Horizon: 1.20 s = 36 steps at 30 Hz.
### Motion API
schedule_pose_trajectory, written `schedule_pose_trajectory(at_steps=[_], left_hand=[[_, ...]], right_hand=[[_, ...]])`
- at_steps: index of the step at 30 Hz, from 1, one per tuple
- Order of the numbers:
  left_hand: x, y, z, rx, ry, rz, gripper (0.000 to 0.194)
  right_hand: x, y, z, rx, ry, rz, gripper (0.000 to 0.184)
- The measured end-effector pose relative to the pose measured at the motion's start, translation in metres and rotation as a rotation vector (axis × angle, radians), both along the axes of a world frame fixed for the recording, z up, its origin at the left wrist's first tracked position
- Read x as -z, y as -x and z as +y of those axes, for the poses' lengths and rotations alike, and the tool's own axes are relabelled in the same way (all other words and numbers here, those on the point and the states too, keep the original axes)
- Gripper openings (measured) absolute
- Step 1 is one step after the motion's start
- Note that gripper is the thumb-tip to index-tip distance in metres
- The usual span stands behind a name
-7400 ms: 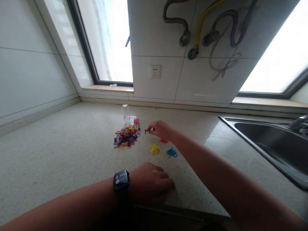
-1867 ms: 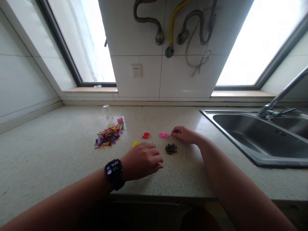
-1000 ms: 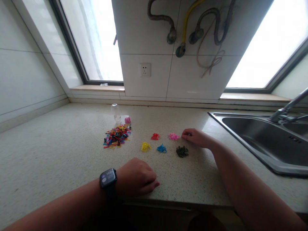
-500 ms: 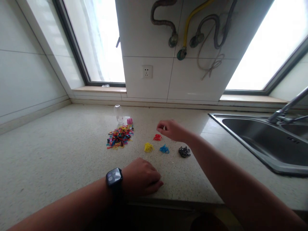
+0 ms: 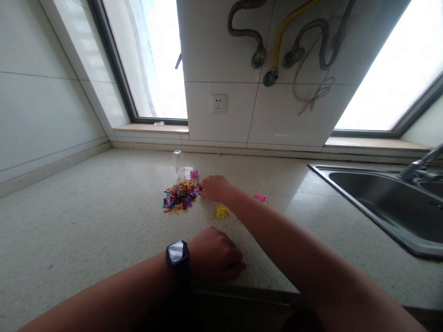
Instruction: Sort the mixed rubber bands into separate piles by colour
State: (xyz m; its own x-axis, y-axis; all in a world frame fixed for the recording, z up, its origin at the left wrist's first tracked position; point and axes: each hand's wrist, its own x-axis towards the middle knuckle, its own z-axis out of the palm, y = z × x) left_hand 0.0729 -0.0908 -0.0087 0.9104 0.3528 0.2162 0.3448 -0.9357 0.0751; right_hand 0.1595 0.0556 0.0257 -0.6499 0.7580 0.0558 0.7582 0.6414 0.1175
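Note:
A heap of small mixed-colour rubber bands (image 5: 180,196) lies on the pale speckled counter. My right hand (image 5: 215,188) is at the heap's right edge, fingers bent together at the tips; what is between them, if anything, is too small to make out. Nearer me sits a bunch of yellow rubber bands (image 5: 222,212), and a pink bunch (image 5: 261,198) shows just beyond my right forearm. That forearm hides the red, blue and black bunches. My left hand (image 5: 218,255), with a black watch (image 5: 177,253) at its wrist, rests curled by the counter's front edge, apart from the bands.
Behind the heap stand a clear bottle (image 5: 179,166) and a pink cap (image 5: 194,174). A steel sink (image 5: 374,198) with a tap (image 5: 420,167) is set into the counter at the right. The tiled wall with a socket (image 5: 219,103) rises at the back.
My right hand has moved left, from beside the red bunch to the mixed heap. The pink bunch has come into sight. The left hand stays curled; the view has shifted slightly left.

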Motion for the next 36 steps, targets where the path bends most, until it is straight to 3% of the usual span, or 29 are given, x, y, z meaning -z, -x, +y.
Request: schedule_pose_trajectory(at_steps=[8, 15, 21, 29, 32, 36], left_hand=[[-0.002, 0.0, 0.0, 0.002, 0.01, -0.002, 0.031], [-0.002, 0.0, 0.0, -0.005, 0.008, 0.016, 0.03], [-0.001, 0.0, 0.0, 0.001, -0.009, 0.001, 0.032], [0.001, 0.0, 0.0, 0.01, -0.024, -0.01, 0.032], [0.002, 0.0, -0.001, 0.006, -0.022, -0.008, 0.032], [0.002, 0.0, -0.002, 0.002, -0.003, -0.003, 0.032]], right_hand=[[0.006, 0.01, 0.005, 0.03, -0.003, -0.012, 0.039], [0.0, -0.007, 0.0, 0.041, 0.005, 0.047, 0.034], [-0.012, -0.047, -0.007, 0.019, 0.035, 0.218, 0.027], [-0.034, -0.126, -0.026, 0.054, 0.114, 0.425, 0.02], [-0.03, -0.15, -0.038, 0.041, 0.204, 0.451, 0.021], [-0.013, -0.169, -0.05, 0.033, 0.316, 0.463, 0.024]])
